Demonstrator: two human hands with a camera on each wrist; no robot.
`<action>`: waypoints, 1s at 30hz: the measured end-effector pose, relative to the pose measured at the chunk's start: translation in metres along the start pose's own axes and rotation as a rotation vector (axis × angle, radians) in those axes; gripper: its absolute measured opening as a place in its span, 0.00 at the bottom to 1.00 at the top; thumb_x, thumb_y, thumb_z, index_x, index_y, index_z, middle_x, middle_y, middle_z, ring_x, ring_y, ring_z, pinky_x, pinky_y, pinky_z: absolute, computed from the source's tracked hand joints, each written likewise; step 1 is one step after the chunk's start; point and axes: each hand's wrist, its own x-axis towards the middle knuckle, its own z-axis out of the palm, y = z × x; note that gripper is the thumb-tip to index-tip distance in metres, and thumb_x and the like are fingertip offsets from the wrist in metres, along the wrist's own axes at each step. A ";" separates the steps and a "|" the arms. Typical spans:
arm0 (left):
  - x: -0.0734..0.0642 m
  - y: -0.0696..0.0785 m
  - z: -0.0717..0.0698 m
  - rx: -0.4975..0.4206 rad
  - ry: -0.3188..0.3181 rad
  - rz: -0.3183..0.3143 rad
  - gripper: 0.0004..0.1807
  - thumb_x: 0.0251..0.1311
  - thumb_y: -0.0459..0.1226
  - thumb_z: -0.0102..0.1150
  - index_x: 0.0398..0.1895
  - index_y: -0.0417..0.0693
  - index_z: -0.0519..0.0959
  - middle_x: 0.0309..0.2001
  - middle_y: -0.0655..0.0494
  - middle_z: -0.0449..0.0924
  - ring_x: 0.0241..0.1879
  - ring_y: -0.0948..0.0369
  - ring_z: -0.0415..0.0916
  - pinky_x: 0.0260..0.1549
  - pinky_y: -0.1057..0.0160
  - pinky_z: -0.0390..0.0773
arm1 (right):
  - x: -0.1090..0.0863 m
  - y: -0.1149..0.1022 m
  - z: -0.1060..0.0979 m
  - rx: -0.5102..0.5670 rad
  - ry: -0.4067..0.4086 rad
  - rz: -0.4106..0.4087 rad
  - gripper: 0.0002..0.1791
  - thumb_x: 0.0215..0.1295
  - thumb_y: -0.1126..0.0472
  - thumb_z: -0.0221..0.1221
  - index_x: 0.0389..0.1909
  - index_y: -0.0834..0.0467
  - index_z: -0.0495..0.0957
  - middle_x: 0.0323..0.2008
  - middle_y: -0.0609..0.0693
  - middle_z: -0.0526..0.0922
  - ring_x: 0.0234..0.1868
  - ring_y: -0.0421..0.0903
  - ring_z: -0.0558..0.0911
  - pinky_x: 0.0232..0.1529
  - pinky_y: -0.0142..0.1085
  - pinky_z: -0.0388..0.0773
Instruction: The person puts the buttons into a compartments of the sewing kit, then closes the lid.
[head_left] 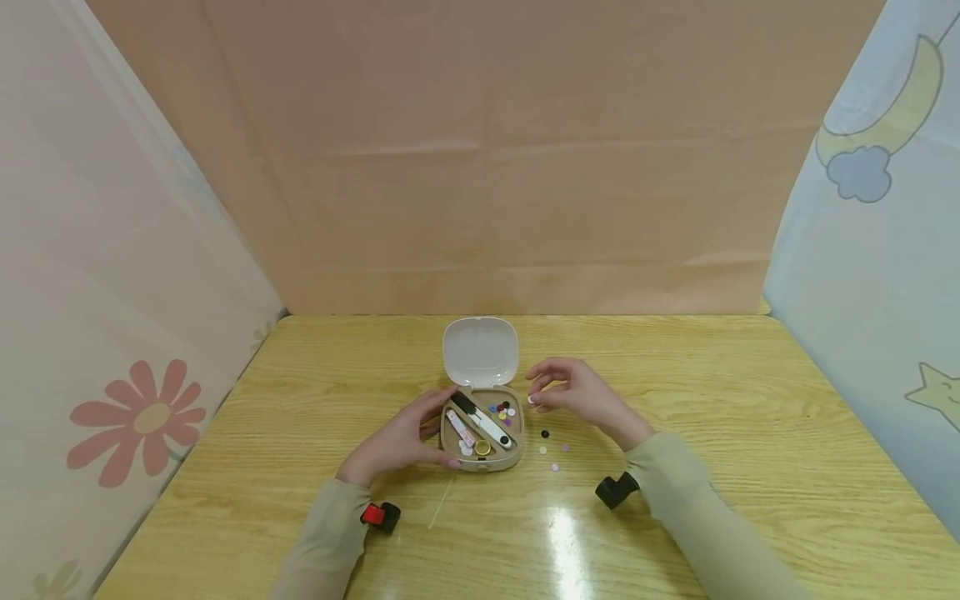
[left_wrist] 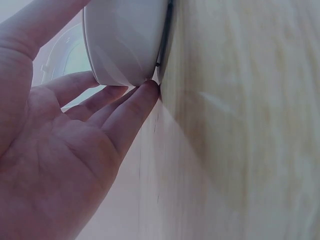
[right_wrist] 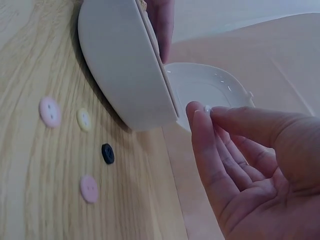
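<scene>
A pale sewing box [head_left: 501, 464] stands on the table with its lid [head_left: 480, 354] raised. My left hand [head_left: 397, 437] grips the box from its left side, thumb at the front and fingers behind; in the left wrist view the fingertips [left_wrist: 147, 90] touch its wall. Just right of the box, my right hand [head_left: 581, 396] pinches a small white button [right_wrist: 207, 109] between thumb and fingertip, mostly covered by them. Several coloured buttons [head_left: 502, 415] lie in the right compartment. A slim black-and-white tool [head_left: 483, 421] fills the diagonal slot.
Right of the box lie a black button [right_wrist: 108, 153], a yellow button [right_wrist: 83, 120] and two pink buttons [right_wrist: 89, 188]. The left compartment holds a pink-and-white stick-like item [head_left: 461, 427] and a gold round piece [head_left: 483, 447]. A thin pale strand [head_left: 442, 502] lies in front.
</scene>
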 end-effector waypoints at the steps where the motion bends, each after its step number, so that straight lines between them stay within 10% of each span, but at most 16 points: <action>1: -0.001 0.004 0.000 -0.003 -0.004 0.000 0.56 0.42 0.32 0.76 0.75 0.45 0.51 0.69 0.44 0.55 0.68 0.48 0.54 0.64 0.50 0.63 | 0.001 0.000 0.001 0.002 -0.003 -0.002 0.21 0.61 0.74 0.61 0.52 0.78 0.68 0.37 0.62 0.79 0.40 0.63 0.82 0.42 0.54 0.81; 22: -0.003 0.020 0.000 -0.023 -0.009 -0.013 0.56 0.43 0.29 0.75 0.74 0.39 0.51 0.69 0.39 0.53 0.68 0.44 0.54 0.63 0.46 0.62 | 0.008 0.003 0.020 -0.081 -0.050 -0.036 0.19 0.60 0.71 0.63 0.51 0.71 0.73 0.38 0.62 0.82 0.39 0.54 0.82 0.42 0.35 0.81; 30: 0.001 -0.001 0.001 -0.015 0.009 -0.016 0.57 0.42 0.30 0.76 0.75 0.44 0.52 0.69 0.43 0.54 0.68 0.46 0.54 0.64 0.46 0.61 | 0.010 0.005 0.023 -0.064 -0.058 -0.031 0.18 0.59 0.72 0.64 0.50 0.71 0.73 0.36 0.61 0.83 0.37 0.50 0.83 0.40 0.34 0.81</action>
